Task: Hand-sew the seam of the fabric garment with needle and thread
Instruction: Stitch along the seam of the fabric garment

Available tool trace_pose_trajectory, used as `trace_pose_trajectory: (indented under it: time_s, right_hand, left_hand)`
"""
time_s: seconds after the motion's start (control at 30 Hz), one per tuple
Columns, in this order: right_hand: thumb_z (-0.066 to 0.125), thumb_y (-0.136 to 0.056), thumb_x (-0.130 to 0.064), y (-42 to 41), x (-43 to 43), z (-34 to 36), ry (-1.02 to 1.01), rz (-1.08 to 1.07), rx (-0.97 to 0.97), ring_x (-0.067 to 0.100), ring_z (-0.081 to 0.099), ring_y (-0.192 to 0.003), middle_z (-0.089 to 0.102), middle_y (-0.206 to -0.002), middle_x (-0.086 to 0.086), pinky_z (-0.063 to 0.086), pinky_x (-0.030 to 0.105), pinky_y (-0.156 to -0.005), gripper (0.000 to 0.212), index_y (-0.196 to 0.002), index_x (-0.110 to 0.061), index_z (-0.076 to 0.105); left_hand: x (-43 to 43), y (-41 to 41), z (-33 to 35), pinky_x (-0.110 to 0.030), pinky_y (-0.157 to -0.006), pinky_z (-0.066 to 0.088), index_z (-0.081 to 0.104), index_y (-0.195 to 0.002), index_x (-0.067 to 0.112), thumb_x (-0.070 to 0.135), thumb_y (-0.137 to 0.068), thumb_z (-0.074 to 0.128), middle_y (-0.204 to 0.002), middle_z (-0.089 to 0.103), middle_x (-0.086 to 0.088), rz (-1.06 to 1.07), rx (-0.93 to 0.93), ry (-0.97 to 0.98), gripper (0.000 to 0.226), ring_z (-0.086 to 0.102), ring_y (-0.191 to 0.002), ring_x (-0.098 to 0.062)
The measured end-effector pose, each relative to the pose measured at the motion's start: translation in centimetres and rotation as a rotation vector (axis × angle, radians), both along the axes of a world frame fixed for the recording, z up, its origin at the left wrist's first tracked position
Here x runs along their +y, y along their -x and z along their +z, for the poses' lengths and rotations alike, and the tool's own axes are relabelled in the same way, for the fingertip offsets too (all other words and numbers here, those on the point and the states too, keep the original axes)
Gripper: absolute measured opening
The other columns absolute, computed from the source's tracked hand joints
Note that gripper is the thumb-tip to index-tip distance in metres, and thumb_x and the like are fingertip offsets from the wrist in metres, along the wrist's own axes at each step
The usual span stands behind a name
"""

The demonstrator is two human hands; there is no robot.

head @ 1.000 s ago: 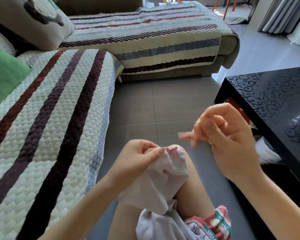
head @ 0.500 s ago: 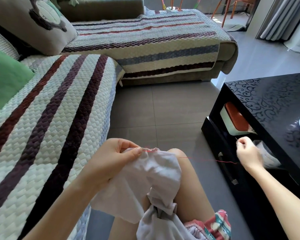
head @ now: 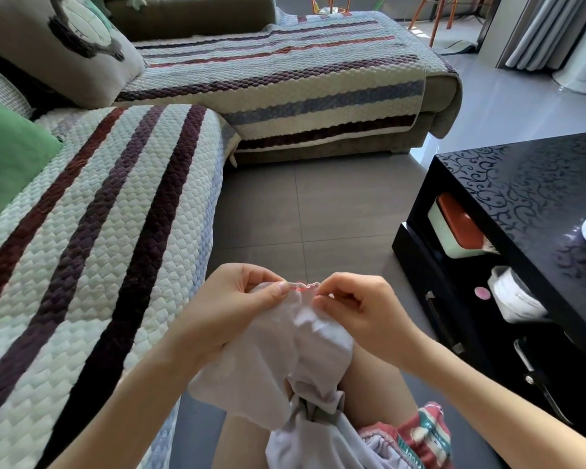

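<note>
I see the left hand [head: 237, 306] and right hand [head: 359, 309] each pinching the pale grey fabric garment [head: 305, 353] at 6 o'clock. One glossy black table [head: 521, 184] stands at 3 o'clock, one striped quilted sofa [head: 99, 231] at 9.

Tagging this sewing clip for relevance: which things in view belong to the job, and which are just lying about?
In use:
pale fabric garment
red thread along its gathered seam
left hand and right hand, both pinching that seam
(needle too small to make out)

Lying about:
green cushion
striped sofa cover
black coffee table
red-lidded box on its shelf
</note>
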State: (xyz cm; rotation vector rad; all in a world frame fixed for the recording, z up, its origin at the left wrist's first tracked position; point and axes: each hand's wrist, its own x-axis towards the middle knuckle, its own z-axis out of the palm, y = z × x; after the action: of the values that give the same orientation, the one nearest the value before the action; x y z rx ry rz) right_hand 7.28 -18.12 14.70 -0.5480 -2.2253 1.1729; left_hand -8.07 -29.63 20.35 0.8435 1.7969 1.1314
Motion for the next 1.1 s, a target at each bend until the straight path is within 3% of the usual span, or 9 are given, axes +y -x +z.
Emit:
trace_pose_trajectory:
  time_s: [0.13, 0.23, 0.37, 0.43, 0.57, 0.7, 0.8, 0.97, 1.1]
  right_hand:
    - [0.071, -0.067, -0.002, -1.7, 0.2, 5.0, 0.639, 0.180, 0.189, 0.004, 0.040, -0.049, 0.052, -0.055, -0.004, 0.031, 0.013, -0.048, 0.016, -0.061, -0.016, 0.067]
    - [0.075, -0.057, -0.012, -2.3, 0.7, 7.5, 0.761, 0.198, 0.264, 0.008, 0.030, -0.047, 0.044, -0.054, 0.001, 0.022, 0.017, -0.046, 0.009, -0.057, -0.015, 0.067]
    - [0.078, -0.066, -0.007, -2.3, 1.2, 7.8, 0.557, 0.134, 0.203, 0.007, 0.037, -0.050, 0.049, -0.054, 0.003, 0.028, 0.016, -0.048, 0.011, -0.064, -0.015, 0.069]
    - [0.075, -0.078, -0.029, -2.0, 1.4, 7.2, 0.339, 0.058, 0.133, 0.006, 0.039, -0.054, 0.044, -0.054, 0.008, 0.032, 0.015, -0.053, 0.015, -0.081, -0.014, 0.072]
    - [0.066, -0.081, -0.035, -1.1, 1.2, 5.9, 0.306, 0.106, 0.019, 0.006, 0.027, -0.051, 0.029, -0.056, 0.006, 0.025, 0.012, -0.048, 0.035, -0.110, -0.014, 0.067]
    - [0.067, -0.086, -0.026, -0.8, 1.0, 5.1, 0.313, 0.224, -0.078, 0.011, 0.047, -0.061, 0.056, -0.062, 0.018, 0.038, 0.022, -0.056, 0.020, -0.090, -0.007, 0.071]
    - [0.066, -0.087, -0.017, -1.2, 1.3, 4.9, 0.320, 0.220, -0.072, 0.003, 0.041, -0.056, 0.050, -0.058, -0.005, 0.035, 0.014, -0.054, 0.014, -0.076, -0.007, 0.066]
    - [0.064, -0.089, -0.005, -2.0, 1.2, 4.3, 0.302, 0.160, -0.094, 0.007, 0.041, -0.056, 0.052, -0.059, -0.001, 0.034, 0.020, -0.054, 0.016, -0.074, -0.004, 0.064]
    - [0.063, -0.086, -0.023, -1.9, 0.4, 3.1, 0.248, 0.073, -0.115, 0.012, 0.044, -0.057, 0.054, -0.059, 0.011, 0.037, 0.030, -0.056, 0.015, -0.075, -0.013, 0.063]
  left_hand:
    - [-0.2, 0.4, -0.2, -0.026, -0.066, 0.047, 0.076, -0.076, 0.020, 0.033, -0.080, 0.070, -0.077, 0.074, -0.006, 0.007, 0.094, -0.006, 0.015, 0.063, -0.068, -0.006]
    - [-0.2, 0.0, -0.2, -0.027, -0.067, 0.049, 0.076, -0.077, 0.023, 0.040, -0.073, 0.063, -0.078, 0.074, -0.004, -0.029, 0.129, -0.015, 0.022, 0.064, -0.071, -0.005]
    - [0.1, -0.3, 0.0, -0.027, -0.067, 0.048, 0.076, -0.076, 0.020, 0.034, -0.080, 0.069, -0.076, 0.074, -0.002, -0.047, 0.142, -0.035, 0.016, 0.063, -0.070, -0.006]
    - [0.0, -0.4, 0.1, -0.028, -0.068, 0.048, 0.077, -0.078, 0.020, 0.030, -0.084, 0.071, -0.076, 0.073, -0.001, -0.069, 0.078, -0.043, 0.013, 0.063, -0.071, -0.006]
    - [-0.2, -0.6, 0.6, -0.021, -0.063, 0.047, 0.076, -0.080, 0.019, 0.034, -0.074, 0.066, -0.074, 0.071, 0.002, -0.148, -0.073, -0.063, 0.019, 0.062, -0.069, -0.006]
    - [-0.2, -0.8, 1.0, -0.015, -0.058, 0.046, 0.076, -0.075, 0.021, 0.029, -0.075, 0.065, -0.072, 0.069, 0.003, -0.170, -0.167, -0.105, 0.014, 0.061, -0.066, -0.005]
    - [-0.5, -0.5, 1.1, -0.014, -0.055, 0.046, 0.076, -0.076, 0.018, 0.030, -0.075, 0.066, -0.070, 0.070, 0.001, -0.169, -0.133, -0.092, 0.016, 0.061, -0.063, -0.005]
    - [-0.8, -0.8, 0.7, -0.016, -0.054, 0.046, 0.076, -0.076, 0.017, 0.034, -0.073, 0.067, -0.069, 0.072, 0.001, -0.122, -0.013, -0.061, 0.020, 0.062, -0.062, -0.005]
    - [-0.5, -1.3, 0.2, -0.016, -0.056, 0.046, 0.076, -0.075, 0.019, 0.035, -0.073, 0.066, -0.068, 0.072, 0.003, -0.094, 0.083, -0.073, 0.019, 0.063, -0.062, -0.002]
